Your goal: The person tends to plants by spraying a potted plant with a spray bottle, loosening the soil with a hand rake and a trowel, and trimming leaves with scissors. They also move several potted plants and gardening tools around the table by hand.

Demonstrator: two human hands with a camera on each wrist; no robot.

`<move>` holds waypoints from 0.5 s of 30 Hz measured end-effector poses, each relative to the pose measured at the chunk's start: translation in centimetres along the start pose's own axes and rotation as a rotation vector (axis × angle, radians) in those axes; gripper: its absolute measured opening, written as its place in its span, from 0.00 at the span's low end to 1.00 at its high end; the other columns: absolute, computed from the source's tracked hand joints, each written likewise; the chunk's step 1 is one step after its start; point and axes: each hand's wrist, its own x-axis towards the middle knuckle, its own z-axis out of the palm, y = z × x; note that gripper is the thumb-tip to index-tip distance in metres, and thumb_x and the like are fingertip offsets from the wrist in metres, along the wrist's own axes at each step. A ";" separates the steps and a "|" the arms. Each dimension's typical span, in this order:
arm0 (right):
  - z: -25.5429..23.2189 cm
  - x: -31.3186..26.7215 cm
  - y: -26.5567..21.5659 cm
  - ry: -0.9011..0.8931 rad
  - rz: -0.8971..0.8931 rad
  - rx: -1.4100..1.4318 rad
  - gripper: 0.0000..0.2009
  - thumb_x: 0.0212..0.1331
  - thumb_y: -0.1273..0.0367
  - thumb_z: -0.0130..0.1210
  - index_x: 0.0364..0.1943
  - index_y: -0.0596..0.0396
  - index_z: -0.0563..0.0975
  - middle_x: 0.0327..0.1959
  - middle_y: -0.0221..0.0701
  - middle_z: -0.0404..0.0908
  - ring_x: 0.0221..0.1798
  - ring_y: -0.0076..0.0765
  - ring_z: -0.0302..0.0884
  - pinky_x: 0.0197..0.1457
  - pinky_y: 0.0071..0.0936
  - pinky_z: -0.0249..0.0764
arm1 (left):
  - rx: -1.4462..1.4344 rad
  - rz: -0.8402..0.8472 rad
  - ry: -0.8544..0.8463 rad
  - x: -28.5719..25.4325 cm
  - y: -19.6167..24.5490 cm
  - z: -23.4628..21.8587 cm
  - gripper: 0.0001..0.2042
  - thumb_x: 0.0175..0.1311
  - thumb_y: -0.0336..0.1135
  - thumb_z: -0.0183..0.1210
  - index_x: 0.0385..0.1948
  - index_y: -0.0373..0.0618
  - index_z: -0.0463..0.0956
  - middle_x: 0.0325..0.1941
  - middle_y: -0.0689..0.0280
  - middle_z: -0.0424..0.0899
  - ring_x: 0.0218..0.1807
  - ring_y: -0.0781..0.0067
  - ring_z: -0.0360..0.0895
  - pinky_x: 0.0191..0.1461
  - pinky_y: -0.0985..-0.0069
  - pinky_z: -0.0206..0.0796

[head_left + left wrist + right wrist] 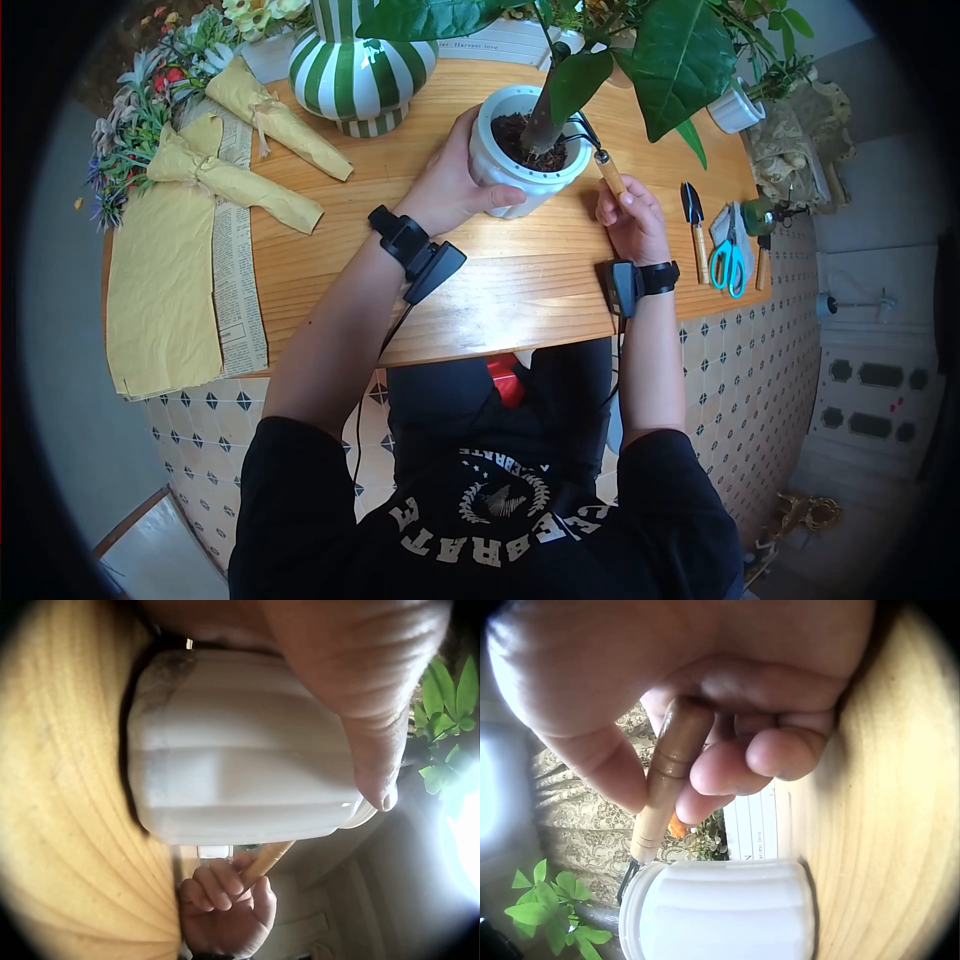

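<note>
A white ribbed flower pot (pixel 540 192) with dark soil (pixel 508 135) and a thick-stemmed, broad-leaved plant (pixel 680 65) stands on the wooden table. My left hand (pixel 450 185) grips the pot from its left side, the thumb (pixel 375 742) lying along its wall near the rim. In my right hand (pixel 637 222) is a small hand rake (pixel 608 173), its wooden handle (pixel 665 772) pinched between thumb and fingers. The rake's dark tines reach over the pot's right rim at the soil, beside the stem. Leaves partly cover the far rim in the head view.
A green-striped vase (pixel 365 75) stands behind left, near paper-wrapped bundles (pixel 250 190) and yellow paper (pixel 160 300). At right lie a small trowel (pixel 694 225) and blue-handled scissors (pixel 729 265) on a grey cloth. A small white pot (pixel 737 108) sits at the back right.
</note>
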 end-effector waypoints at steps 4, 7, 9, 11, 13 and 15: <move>0.0 0.0 0.0 -0.001 -0.002 0.000 0.13 0.59 0.68 0.52 0.44 0.64 0.75 0.27 0.26 0.72 0.28 0.21 0.65 0.34 0.18 0.64 | -0.001 0.008 -0.003 0.1 -0.3 -0.1 0.55 0.35 0.50 0.75 0.65 0.37 0.47 0.64 0.52 0.63 0.67 0.60 0.60 0.69 0.66 0.52; 0.0 0.0 0.1 0.002 -0.002 -0.005 0.14 0.59 0.68 0.52 0.44 0.64 0.75 0.27 0.26 0.72 0.28 0.21 0.65 0.34 0.19 0.64 | -0.012 0.016 -0.002 0.1 -0.3 0.0 0.55 0.35 0.50 0.75 0.65 0.37 0.47 0.64 0.51 0.63 0.67 0.59 0.60 0.69 0.66 0.52; -0.1 0.0 0.0 -0.003 -0.003 -0.008 0.14 0.59 0.68 0.52 0.44 0.64 0.75 0.27 0.26 0.72 0.28 0.21 0.65 0.34 0.19 0.64 | 0.003 0.015 -0.002 0.1 -0.4 -0.1 0.55 0.36 0.50 0.75 0.65 0.37 0.47 0.65 0.51 0.63 0.67 0.59 0.59 0.69 0.66 0.52; 0.0 0.0 0.0 0.001 0.001 -0.010 0.14 0.59 0.68 0.52 0.44 0.64 0.74 0.27 0.26 0.72 0.28 0.21 0.65 0.34 0.19 0.64 | 0.014 0.014 -0.005 0.1 -0.3 -0.1 0.54 0.36 0.50 0.75 0.65 0.37 0.47 0.65 0.51 0.63 0.67 0.59 0.59 0.69 0.66 0.52; 0.0 0.0 0.0 0.001 0.002 -0.009 0.14 0.59 0.68 0.52 0.44 0.64 0.74 0.27 0.26 0.72 0.28 0.21 0.65 0.35 0.19 0.64 | 0.014 0.017 -0.006 0.1 -0.4 -0.1 0.54 0.37 0.50 0.74 0.65 0.37 0.47 0.65 0.51 0.63 0.67 0.59 0.59 0.69 0.66 0.52; 0.0 0.0 0.0 -0.002 0.001 -0.005 0.14 0.59 0.68 0.52 0.44 0.64 0.74 0.27 0.26 0.72 0.28 0.21 0.65 0.34 0.19 0.64 | 0.005 0.022 -0.005 0.1 -0.4 -0.1 0.54 0.37 0.49 0.74 0.65 0.37 0.47 0.64 0.51 0.63 0.67 0.59 0.59 0.69 0.66 0.52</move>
